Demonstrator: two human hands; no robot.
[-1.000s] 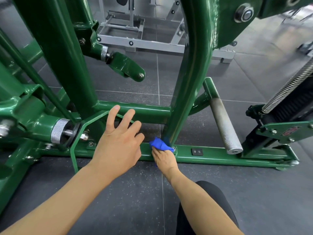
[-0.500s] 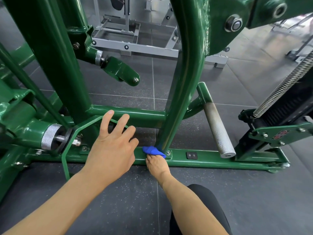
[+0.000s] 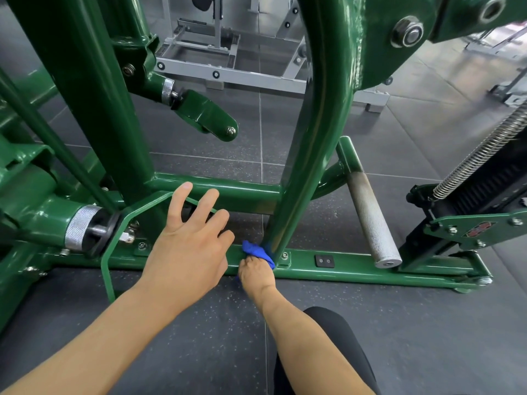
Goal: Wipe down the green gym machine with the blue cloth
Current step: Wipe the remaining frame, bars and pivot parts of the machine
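Note:
The green gym machine (image 3: 313,138) fills the view, with thick uprights and a low base bar (image 3: 356,265) along the floor. My right hand (image 3: 256,273) grips the bunched blue cloth (image 3: 256,252) and holds it against the base bar, right at the foot of the curved upright. My left hand (image 3: 188,240) hovers just left of it with fingers spread and straight, in front of a thin green loop bracket (image 3: 108,252); it holds nothing.
A knurled metal peg (image 3: 370,220) sticks out toward me on the right. A coil spring (image 3: 482,149) and black stack stand at far right. A grey frame (image 3: 228,72) sits behind. Dark rubber floor (image 3: 199,337) lies below; my knee (image 3: 328,352) is bottom centre.
The cloth has slid a little left and down along the base bar at the upright's foot. My left hand keeps its spread pose.

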